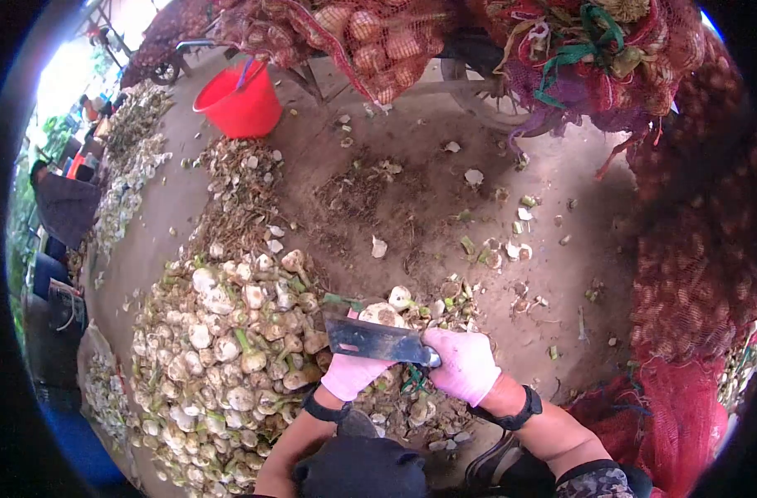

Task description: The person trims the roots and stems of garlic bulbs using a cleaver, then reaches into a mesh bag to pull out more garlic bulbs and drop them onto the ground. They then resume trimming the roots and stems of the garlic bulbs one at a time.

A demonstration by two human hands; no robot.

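My right hand (463,363), in a pink glove, is closed around the handle of a wide dark cleaver (374,340). The blade points left and passes over my left hand (355,375), also pink-gloved. The blade hides most of the left fingers, so what they hold cannot be made out. Just above the blade shows a garlic bulb (382,314), close to the left fingertips. To the left of my hands lies a large pile of garlic bulbs (229,365), some with green stems.
A red bucket (244,101) stands at the upper left. Net sacks of garlic (378,50) hang over a wheeled cart at the top. More stacked sacks (694,282) line the right side. Peel and stem scraps litter the floor. Another person (65,203) is at the far left.
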